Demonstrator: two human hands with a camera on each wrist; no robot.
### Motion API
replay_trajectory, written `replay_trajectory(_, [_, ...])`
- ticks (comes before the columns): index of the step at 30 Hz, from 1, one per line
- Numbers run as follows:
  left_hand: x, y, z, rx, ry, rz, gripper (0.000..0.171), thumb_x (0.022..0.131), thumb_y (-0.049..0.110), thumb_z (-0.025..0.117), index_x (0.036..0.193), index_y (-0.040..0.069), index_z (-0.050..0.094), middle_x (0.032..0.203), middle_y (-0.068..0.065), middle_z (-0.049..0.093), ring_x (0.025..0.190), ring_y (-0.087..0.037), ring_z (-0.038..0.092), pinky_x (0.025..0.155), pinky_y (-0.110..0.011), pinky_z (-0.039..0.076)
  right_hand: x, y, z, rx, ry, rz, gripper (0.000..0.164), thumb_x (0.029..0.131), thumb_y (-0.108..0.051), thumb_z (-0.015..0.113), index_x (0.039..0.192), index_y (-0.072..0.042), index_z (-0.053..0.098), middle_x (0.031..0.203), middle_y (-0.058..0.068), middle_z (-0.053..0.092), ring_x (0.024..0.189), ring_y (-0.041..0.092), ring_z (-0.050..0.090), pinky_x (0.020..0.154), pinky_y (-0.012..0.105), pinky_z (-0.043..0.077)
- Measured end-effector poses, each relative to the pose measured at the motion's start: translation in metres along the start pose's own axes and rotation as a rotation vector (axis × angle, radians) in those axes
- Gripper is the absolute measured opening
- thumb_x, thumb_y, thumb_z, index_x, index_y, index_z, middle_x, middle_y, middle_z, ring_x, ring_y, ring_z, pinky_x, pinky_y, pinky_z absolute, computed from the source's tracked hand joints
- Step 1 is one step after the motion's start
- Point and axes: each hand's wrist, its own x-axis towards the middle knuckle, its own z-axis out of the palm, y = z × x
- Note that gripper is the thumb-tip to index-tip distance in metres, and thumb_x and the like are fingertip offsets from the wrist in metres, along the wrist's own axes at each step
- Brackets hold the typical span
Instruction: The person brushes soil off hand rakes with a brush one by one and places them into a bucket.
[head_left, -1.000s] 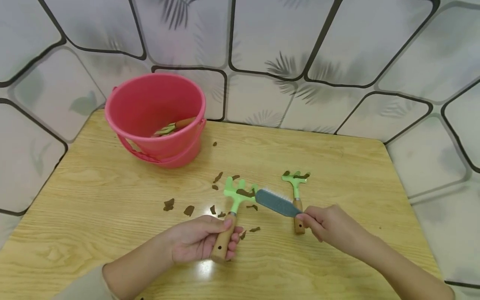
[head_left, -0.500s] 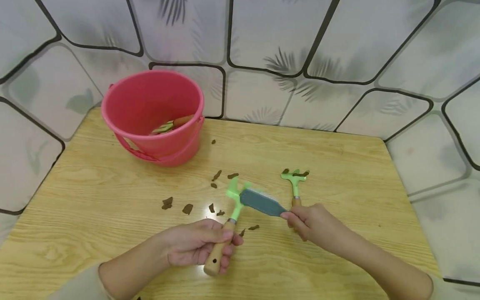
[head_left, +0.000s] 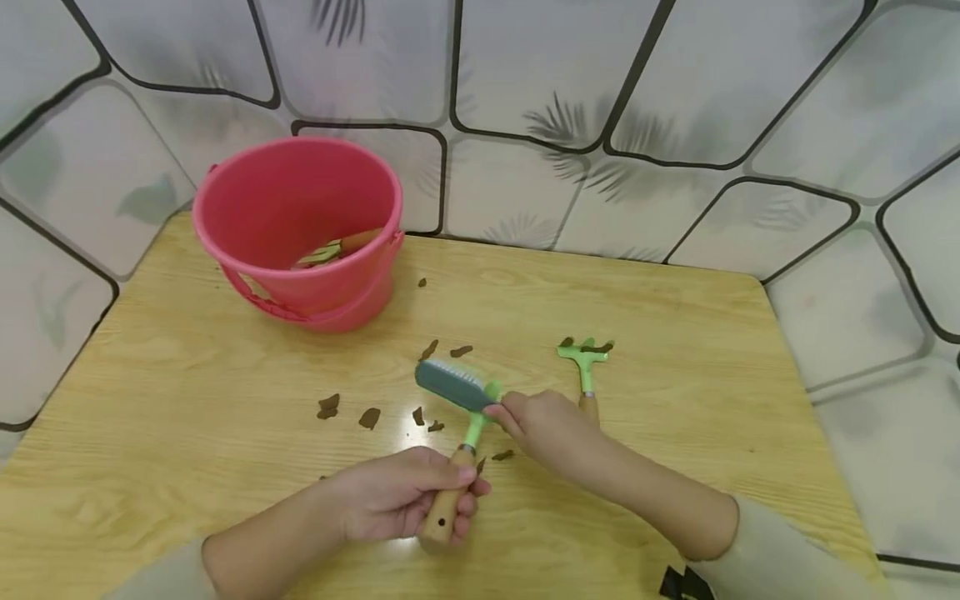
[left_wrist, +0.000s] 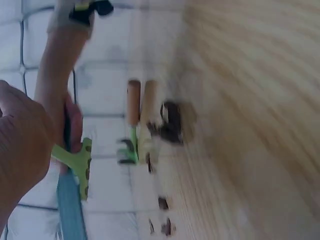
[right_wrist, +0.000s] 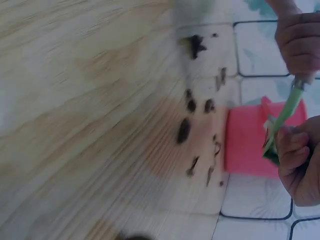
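Left hand (head_left: 405, 493) in a grip round the rake handle (head_left: 447, 506), right hand (head_left: 549, 429) round the brush (head_left: 452, 386)

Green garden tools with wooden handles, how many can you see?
3: a first tool in the left hand, a second tool on the yellow wooden table, further right, and a third tool, partly hidden, inside the round pink bucket. More may be hidden there.

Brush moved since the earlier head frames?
Yes, the brush has moved leftward in the head view, farther from the green rake lying on the table.
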Motion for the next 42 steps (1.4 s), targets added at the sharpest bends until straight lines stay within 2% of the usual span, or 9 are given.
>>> replay_trajectory(2, [0.004,-0.002,0.004,0.0,-0.014,-0.023,0.016,0.098,0.021,0.052,0.099,0.005,0.056,0.081,0.003,0.061,0.078,-0.008,0.066,0.078,-0.023,0.057,0.005,-0.007,-0.004,0.055,0.006,0.026,0.037,0.1,-0.027,0.048,0.065,-0.014,0.042,0.05,-0.01,0.027,0.041,0.0,0.021,0.038,0.009,0.018])
replay_trajectory(5, [0.008,-0.005,0.007,-0.008,0.004,-0.022,0.017,0.098,0.02,0.051,0.1,0.004,0.055,0.082,0.001,0.061,0.08,-0.011,0.067,0.08,-0.026,0.057,0.006,-0.013,-0.017,0.128,0.073,0.033,0.034,0.099,-0.025,0.05,0.067,-0.013,0.047,0.05,-0.01,0.032,0.041,-0.001,0.023,0.036,0.012,0.022])
replay_trajectory(9, [0.009,-0.007,0.003,-0.033,0.036,-0.03,0.018,0.099,0.02,0.049,0.1,0.002,0.055,0.082,0.0,0.061,0.081,-0.011,0.068,0.08,-0.026,0.057,0.0,-0.007,-0.035,0.185,0.119,0.05,0.029,0.098,-0.022,0.052,0.071,-0.011,0.055,0.049,-0.009,0.038,0.04,0.0,0.029,0.038,0.019,0.032])
replay_trajectory(15, [0.007,-0.005,-0.004,-0.064,0.035,-0.022,0.023,0.099,0.026,0.05,0.101,0.004,0.054,0.083,0.001,0.06,0.08,-0.009,0.067,0.08,-0.024,0.057,-0.015,0.013,-0.04,0.192,0.033,0.131,0.031,0.099,-0.025,0.05,0.07,-0.013,0.055,0.046,-0.011,0.038,0.039,0.001,0.03,0.038,0.02,0.033])
replay_trajectory(20, [0.003,0.001,-0.005,-0.078,0.048,0.004,0.029,0.097,0.03,0.053,0.103,0.002,0.053,0.082,0.001,0.059,0.079,-0.009,0.065,0.079,-0.023,0.057,-0.034,0.025,-0.037,0.164,-0.004,0.117,0.031,0.099,-0.024,0.051,0.069,-0.015,0.054,0.046,-0.013,0.032,0.039,-0.002,0.023,0.037,0.018,0.028])
replay_trajectory(26, [-0.004,0.008,-0.005,-0.119,0.057,0.025,0.03,0.097,0.031,0.054,0.103,0.001,0.052,0.083,-0.002,0.062,0.077,-0.008,0.064,0.078,-0.021,0.057,-0.06,0.037,-0.034,0.128,0.014,0.054,0.031,0.097,-0.022,0.053,0.068,-0.019,0.045,0.05,-0.017,0.027,0.041,-0.006,0.015,0.037,0.013,0.021])
replay_trajectory(30, [-0.008,0.009,-0.006,-0.124,0.037,0.027,0.031,0.096,0.032,0.054,0.104,0.003,0.052,0.084,-0.001,0.061,0.078,-0.008,0.063,0.079,-0.021,0.056,-0.071,0.04,-0.031,0.111,0.059,-0.014,0.031,0.096,-0.02,0.055,0.067,-0.02,0.044,0.05,-0.019,0.023,0.044,-0.011,0.011,0.037,0.007,0.017])
replay_trajectory(37, [-0.013,0.008,-0.009,-0.076,-0.077,0.045,0.023,0.098,0.031,0.05,0.1,0.008,0.053,0.083,0.004,0.062,0.08,-0.007,0.064,0.08,-0.023,0.056,-0.074,0.04,-0.026,0.094,0.093,-0.126,0.033,0.096,-0.019,0.054,0.066,-0.018,0.042,0.052,-0.019,0.025,0.047,-0.015,0.011,0.035,0.006,0.018])
replay_trajectory(42, [-0.013,0.006,-0.009,-0.018,-0.133,0.05,0.02,0.099,0.029,0.048,0.099,0.01,0.053,0.083,0.006,0.061,0.079,-0.006,0.064,0.079,-0.022,0.056,-0.071,0.037,-0.028,0.169,0.014,-0.056,0.034,0.098,-0.017,0.052,0.065,-0.018,0.044,0.049,-0.018,0.03,0.043,-0.013,0.016,0.034,0.008,0.022])
